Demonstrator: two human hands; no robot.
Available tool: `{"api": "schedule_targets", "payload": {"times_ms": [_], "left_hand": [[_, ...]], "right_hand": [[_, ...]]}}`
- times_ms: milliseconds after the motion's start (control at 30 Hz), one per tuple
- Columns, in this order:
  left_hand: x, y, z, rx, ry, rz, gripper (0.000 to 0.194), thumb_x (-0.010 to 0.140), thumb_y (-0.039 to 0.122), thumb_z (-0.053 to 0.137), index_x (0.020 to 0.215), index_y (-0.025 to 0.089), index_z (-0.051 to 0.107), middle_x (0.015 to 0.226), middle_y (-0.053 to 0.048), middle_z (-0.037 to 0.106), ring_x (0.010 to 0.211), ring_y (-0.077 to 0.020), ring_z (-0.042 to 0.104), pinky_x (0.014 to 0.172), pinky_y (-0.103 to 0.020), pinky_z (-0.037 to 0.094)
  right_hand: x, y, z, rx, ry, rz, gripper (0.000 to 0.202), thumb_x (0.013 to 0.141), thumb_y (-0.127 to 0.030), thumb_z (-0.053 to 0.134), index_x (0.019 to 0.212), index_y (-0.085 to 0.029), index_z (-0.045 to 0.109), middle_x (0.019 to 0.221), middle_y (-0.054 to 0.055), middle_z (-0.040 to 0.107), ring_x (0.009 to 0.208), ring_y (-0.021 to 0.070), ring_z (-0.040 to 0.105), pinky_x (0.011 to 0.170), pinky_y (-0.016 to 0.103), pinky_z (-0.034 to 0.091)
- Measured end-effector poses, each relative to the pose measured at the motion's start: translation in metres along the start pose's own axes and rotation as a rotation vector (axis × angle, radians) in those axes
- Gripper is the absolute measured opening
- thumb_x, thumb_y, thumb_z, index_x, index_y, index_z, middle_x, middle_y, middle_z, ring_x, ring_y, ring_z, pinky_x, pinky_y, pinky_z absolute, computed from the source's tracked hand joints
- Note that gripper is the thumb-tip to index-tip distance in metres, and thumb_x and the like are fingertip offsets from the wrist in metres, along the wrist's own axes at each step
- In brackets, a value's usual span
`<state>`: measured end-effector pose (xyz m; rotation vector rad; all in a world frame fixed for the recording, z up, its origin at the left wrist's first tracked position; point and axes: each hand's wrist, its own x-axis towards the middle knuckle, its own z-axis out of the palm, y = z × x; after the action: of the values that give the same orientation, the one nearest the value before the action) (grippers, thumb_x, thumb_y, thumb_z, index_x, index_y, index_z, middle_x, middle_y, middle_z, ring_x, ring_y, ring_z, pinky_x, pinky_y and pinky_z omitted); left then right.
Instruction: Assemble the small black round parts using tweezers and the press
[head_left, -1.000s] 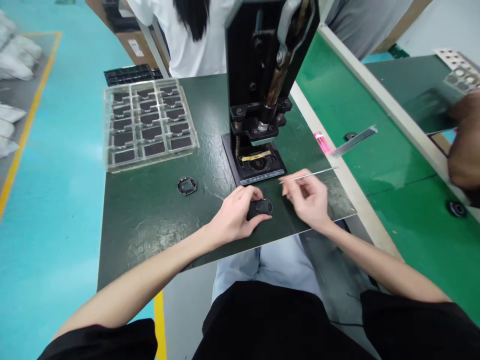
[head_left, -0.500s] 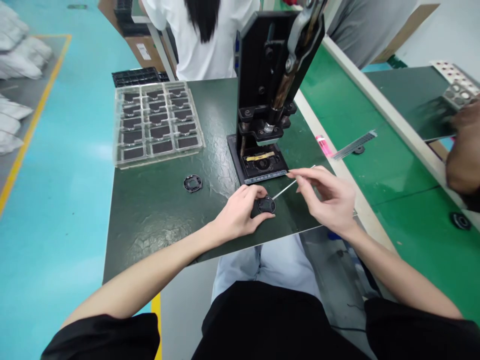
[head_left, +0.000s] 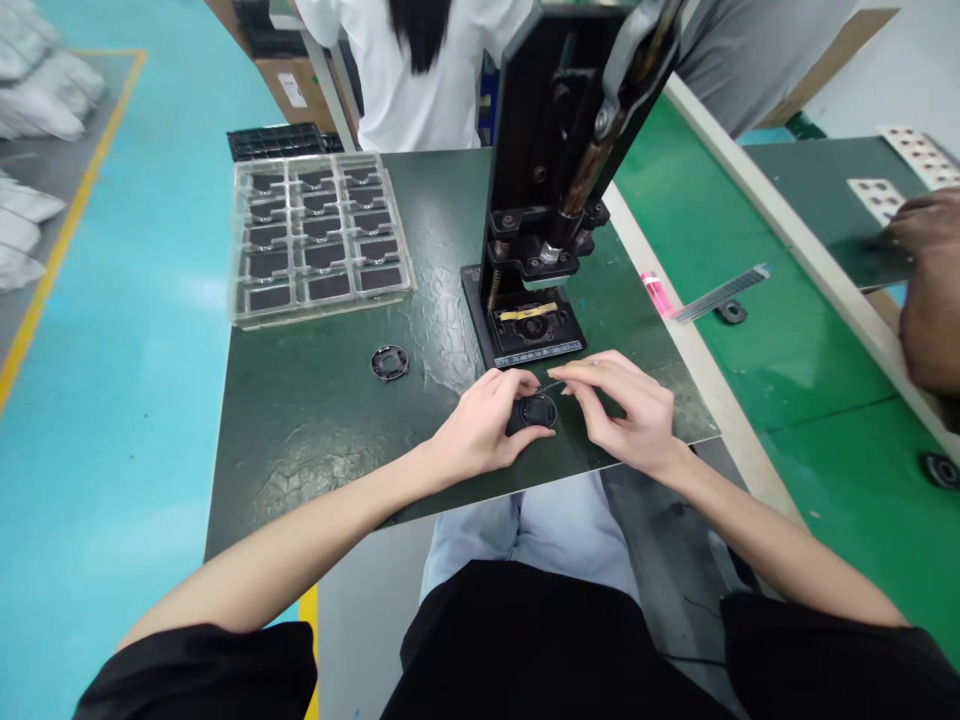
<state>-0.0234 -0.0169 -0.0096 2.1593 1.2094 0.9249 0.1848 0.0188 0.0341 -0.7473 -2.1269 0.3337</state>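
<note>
My left hand (head_left: 484, 425) grips a round black plastic part (head_left: 538, 411) at the table's front edge, with its thumb below and fingers curled over the top. From the right, my right hand (head_left: 628, 412) pinches a thin strip (head_left: 550, 386) between thumb and forefinger. The strip's near end lies close to the part's upper rim; whether it is attached, I cannot tell. A second round black part (head_left: 390, 363) rests on the table to the left. Just behind my hands stands a black hand press (head_left: 536, 220), its bed carrying a yellow strip (head_left: 528, 312).
A clear compartment tray (head_left: 322, 240) of dark flat pieces sits at the table's back left. On the right, a green surface (head_left: 810, 390) holds a round black part (head_left: 730, 312) and a bundle of grey strips (head_left: 721, 292). Another person's hand (head_left: 930, 225) is at far right.
My right hand has moved left, nearer to the round part. The strip, which showed long and white before, now shows only as a short dark line. My left hand keeps its hold.
</note>
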Motion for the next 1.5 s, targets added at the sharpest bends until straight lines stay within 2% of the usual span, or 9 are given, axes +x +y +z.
{"api": "schedule_targets", "payload": {"times_ms": [533, 700, 733, 800, 900, 1100, 1500], "left_hand": [[0.001, 0.000, -0.001, 0.008, 0.014, 0.038, 0.046, 0.087, 0.040, 0.081, 0.116, 0.020, 0.051, 0.112, -0.007, 0.069, 0.104, -0.0236, 0.068, 0.089, -0.039, 0.059], [0.001, 0.001, -0.001, 0.025, 0.001, 0.034, 0.047, 0.087, 0.040, 0.081, 0.116, 0.021, 0.050, 0.112, -0.007, 0.069, 0.104, -0.0236, 0.068, 0.089, -0.039, 0.059], [0.001, 0.001, -0.001, 0.027, 0.003, 0.037, 0.047, 0.087, 0.040, 0.081, 0.116, 0.021, 0.050, 0.112, -0.007, 0.069, 0.104, -0.0236, 0.068, 0.089, -0.039, 0.059], [0.001, 0.001, -0.001, 0.027, 0.014, 0.047, 0.048, 0.086, 0.039, 0.082, 0.118, 0.020, 0.050, 0.111, -0.007, 0.069, 0.103, -0.0234, 0.068, 0.090, -0.039, 0.059], [0.001, 0.001, 0.000, 0.026, 0.027, 0.051, 0.051, 0.086, 0.038, 0.081, 0.121, 0.021, 0.048, 0.112, -0.007, 0.069, 0.103, -0.0233, 0.069, 0.090, -0.038, 0.059], [-0.001, 0.001, 0.004, 0.001, 0.057, -0.008, 0.061, 0.084, 0.041, 0.084, 0.123, 0.023, 0.041, 0.105, -0.005, 0.068, 0.100, -0.0242, 0.071, 0.086, -0.037, 0.059], [0.002, 0.003, 0.004, 0.006, 0.066, -0.025, 0.057, 0.082, 0.036, 0.085, 0.112, 0.023, 0.039, 0.103, -0.004, 0.067, 0.096, -0.0230, 0.074, 0.081, -0.034, 0.060]], "right_hand": [[-0.001, -0.001, -0.001, -0.033, -0.002, -0.032, 0.037, 0.093, -0.004, 0.057, 0.116, -0.027, 0.075, 0.093, 0.003, 0.080, 0.082, 0.0185, 0.074, 0.075, 0.036, 0.063], [-0.005, 0.001, 0.008, 0.068, 0.029, 0.013, 0.049, 0.095, -0.009, 0.062, 0.141, -0.026, 0.058, 0.101, 0.004, 0.080, 0.085, 0.0179, 0.076, 0.080, 0.035, 0.064], [-0.005, 0.001, 0.009, 0.100, 0.024, 0.043, 0.047, 0.095, -0.010, 0.063, 0.139, -0.025, 0.058, 0.101, 0.004, 0.079, 0.085, 0.0173, 0.076, 0.080, 0.034, 0.064], [-0.005, 0.003, 0.012, 0.128, -0.013, 0.067, 0.030, 0.095, -0.011, 0.064, 0.122, -0.022, 0.066, 0.095, 0.004, 0.079, 0.082, 0.0168, 0.075, 0.077, 0.032, 0.063], [-0.005, 0.007, 0.016, 0.111, -0.070, -0.013, 0.011, 0.095, -0.010, 0.064, 0.099, -0.019, 0.070, 0.088, 0.005, 0.078, 0.081, 0.0178, 0.073, 0.072, 0.032, 0.061], [-0.010, 0.018, 0.023, 0.101, -0.039, -0.083, 0.011, 0.094, -0.009, 0.065, 0.096, -0.020, 0.069, 0.083, 0.005, 0.075, 0.078, 0.0194, 0.071, 0.069, 0.035, 0.059], [-0.014, 0.018, 0.030, 0.098, -0.071, -0.033, 0.014, 0.096, -0.011, 0.059, 0.087, -0.020, 0.065, 0.074, 0.003, 0.068, 0.069, 0.0172, 0.063, 0.063, 0.033, 0.051]]}}
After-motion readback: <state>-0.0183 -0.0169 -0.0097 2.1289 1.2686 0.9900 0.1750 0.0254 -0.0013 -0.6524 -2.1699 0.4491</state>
